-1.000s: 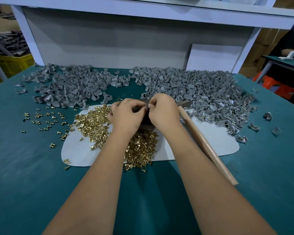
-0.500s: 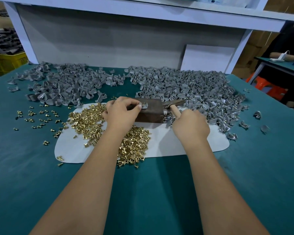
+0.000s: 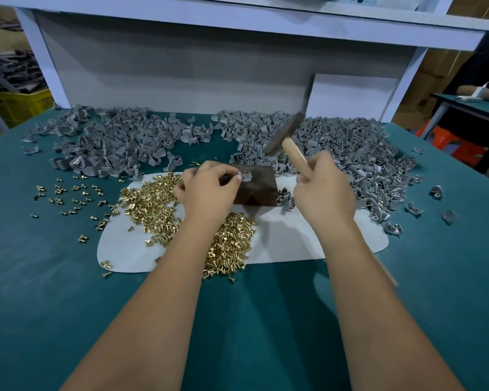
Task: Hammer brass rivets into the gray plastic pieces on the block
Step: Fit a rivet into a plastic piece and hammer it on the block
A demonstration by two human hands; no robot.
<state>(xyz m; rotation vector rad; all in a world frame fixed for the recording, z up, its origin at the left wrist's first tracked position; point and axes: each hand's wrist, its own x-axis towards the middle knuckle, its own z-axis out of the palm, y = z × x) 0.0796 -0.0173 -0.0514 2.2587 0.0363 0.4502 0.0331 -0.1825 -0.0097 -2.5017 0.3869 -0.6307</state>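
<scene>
Two hands, wooden-handled hammer, dark block

You face a table covered in teal cloth. A white shelf spans above its far edge, carried on white uprights at left and right, with a gray back panel between them. A white board leans against that panel on the right. Behind on the left stands a yellow crate. On the right you see a second teal-topped table, an orange stool beneath it, and brown cardboard behind. Light is even and diffuse.
</scene>
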